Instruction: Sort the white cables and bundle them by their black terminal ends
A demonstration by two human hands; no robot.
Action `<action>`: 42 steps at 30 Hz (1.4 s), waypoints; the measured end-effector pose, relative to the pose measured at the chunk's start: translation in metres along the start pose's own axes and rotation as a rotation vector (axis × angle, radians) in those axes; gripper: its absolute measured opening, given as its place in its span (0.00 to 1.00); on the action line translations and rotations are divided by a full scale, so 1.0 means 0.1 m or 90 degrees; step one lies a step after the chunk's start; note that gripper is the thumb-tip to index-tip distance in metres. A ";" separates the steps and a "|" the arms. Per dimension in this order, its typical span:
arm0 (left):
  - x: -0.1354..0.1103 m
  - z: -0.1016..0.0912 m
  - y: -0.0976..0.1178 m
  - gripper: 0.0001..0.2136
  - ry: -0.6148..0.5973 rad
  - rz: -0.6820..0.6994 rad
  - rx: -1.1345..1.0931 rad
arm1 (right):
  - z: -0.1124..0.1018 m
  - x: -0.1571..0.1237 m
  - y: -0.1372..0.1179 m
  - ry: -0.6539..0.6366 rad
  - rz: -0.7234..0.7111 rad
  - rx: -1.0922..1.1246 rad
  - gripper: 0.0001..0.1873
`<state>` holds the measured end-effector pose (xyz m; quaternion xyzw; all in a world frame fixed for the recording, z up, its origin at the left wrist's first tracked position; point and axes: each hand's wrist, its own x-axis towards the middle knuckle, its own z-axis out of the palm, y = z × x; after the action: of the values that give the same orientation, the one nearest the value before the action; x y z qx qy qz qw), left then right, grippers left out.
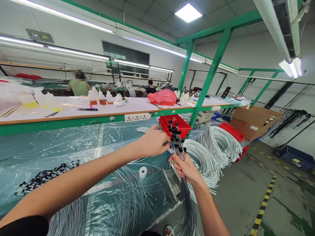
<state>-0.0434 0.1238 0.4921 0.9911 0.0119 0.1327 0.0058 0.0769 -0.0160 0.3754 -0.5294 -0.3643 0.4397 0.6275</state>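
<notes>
- The right hand (pixel 185 167) is closed in a fist around a bundle of thin grey wires (pixel 177 144) tipped with black sleeves, holding it upright above the near edge of the workbench (pixel 73 147); the wire tails hang down past the wrist.
- The left hand (pixel 154 141) reaches in from the left, fingertips pinched on the wires just below the black tips, touching the bundle.
- Directly behind the bundle sits a red plastic bin (pixel 173 122), partly blocked from view by the black tips.
- Coils of white cable (pixel 216 144) lie heaped to the right of the hands, spilling over the bench end.
- A small roll of white tape (pixel 143 172) rests on the clear plastic sheeting between the forearms, beside a metal ruler (pixel 103 186).
- Loose black sleeves (pixel 41 178) are scattered at the left, well apart from the hands.
- A raised shelf (pixel 73 113) carries squeeze bottles (pixel 98 97) and a red plastic bag (pixel 162 97).
- An open cardboard box (pixel 253 121) stands at the far right.
- Two other people work at a distant bench; one wears a green top (pixel 79 87).
</notes>
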 end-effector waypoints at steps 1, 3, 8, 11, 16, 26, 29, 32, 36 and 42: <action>0.00 0.00 -0.01 0.12 -0.013 0.016 -0.007 | 0.00 0.00 0.00 0.003 0.002 0.000 0.31; -0.01 0.00 -0.03 0.12 -0.040 0.040 -0.040 | 0.01 0.00 0.00 0.003 0.007 -0.002 0.31; -0.01 0.03 -0.07 0.09 -0.053 0.047 -0.127 | 0.01 0.00 0.02 0.000 0.006 0.004 0.31; -0.01 0.04 -0.08 0.08 -0.052 0.020 -0.126 | 0.01 0.00 0.04 -0.005 0.004 0.006 0.30; -0.03 0.01 -0.13 0.08 -0.019 0.001 -0.080 | 0.00 0.00 0.05 -0.013 -0.001 0.001 0.29; -0.11 -0.22 -0.27 0.08 0.063 -0.067 0.000 | -0.03 0.05 0.09 -0.017 -0.016 0.005 0.28; -0.14 -0.29 -0.32 0.09 0.092 -0.101 0.007 | -0.05 0.04 0.10 -0.025 -0.017 0.004 0.27; -0.17 -0.35 -0.39 0.10 0.087 -0.129 0.010 | -0.06 0.03 0.12 -0.034 -0.020 0.003 0.27; -0.21 -0.36 -0.42 0.11 0.048 -0.130 0.029 | -0.04 0.03 0.12 -0.040 -0.025 -0.003 0.27; -0.20 -0.37 -0.26 0.12 0.126 -0.092 -0.034 | 0.04 0.05 0.10 -0.038 -0.006 -0.014 0.29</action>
<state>-0.0731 0.1501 0.5216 0.9692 0.0806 0.2291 0.0402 0.0735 -0.0094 0.3667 -0.5213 -0.3902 0.4484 0.6123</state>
